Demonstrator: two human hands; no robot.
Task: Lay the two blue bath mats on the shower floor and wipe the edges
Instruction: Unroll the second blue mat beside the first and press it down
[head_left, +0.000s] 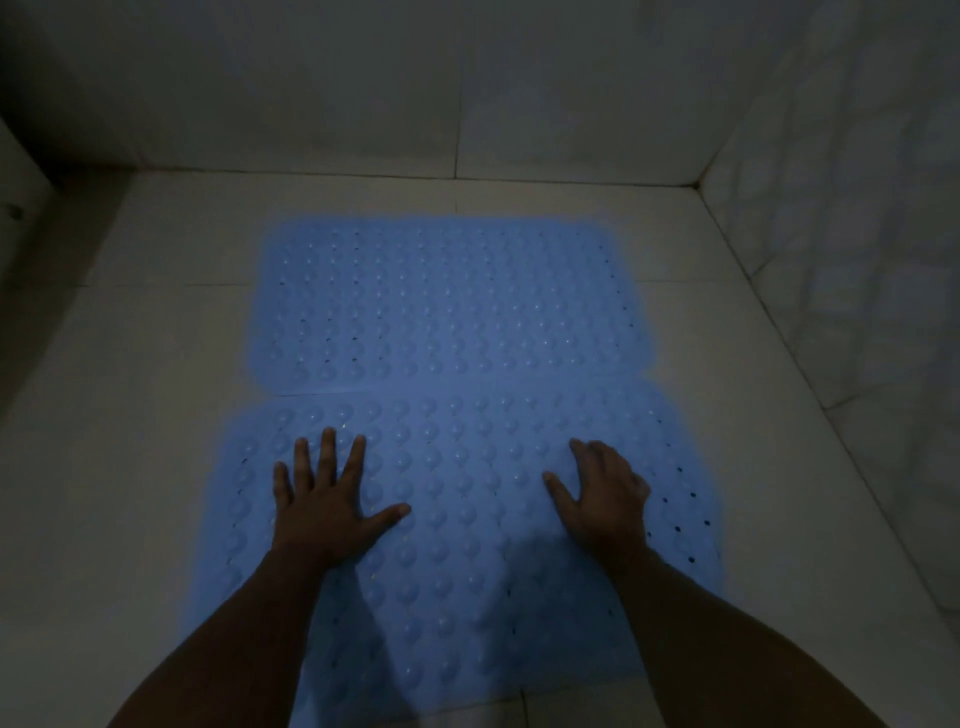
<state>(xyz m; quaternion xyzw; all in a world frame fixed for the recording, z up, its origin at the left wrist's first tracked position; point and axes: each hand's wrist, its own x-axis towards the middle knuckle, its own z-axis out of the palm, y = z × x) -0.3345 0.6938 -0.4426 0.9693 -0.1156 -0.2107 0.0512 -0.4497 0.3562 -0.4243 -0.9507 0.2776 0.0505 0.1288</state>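
We are pressing the near mat (457, 519) down with both hands: our left hand (324, 499) is lying flat with the fingers spread wide, and our right hand (602, 493) is resting on the mat with the fingers loosely curved, gripping nothing. The far mat (441, 301) is lying flat on the shower floor (166, 364) closer to the back wall (467, 88), and the two mats are meeting along a seam, touching or slightly overlapping; in this dim light we cannot tell which.

The main risk, as we are judging it, is the near mat sliding while we are leaning on it. If the floor is wet, a push forward could be driving its edge up over the far mat and leaving a ridge to trip on. Pressing only in the middle could also be leaving the corners lifted, so the suction cups there are not gripping. No cloth is showing in view, so the wiping of the edges is looking undone, and the poor light could be hiding dirt or water along the borders.
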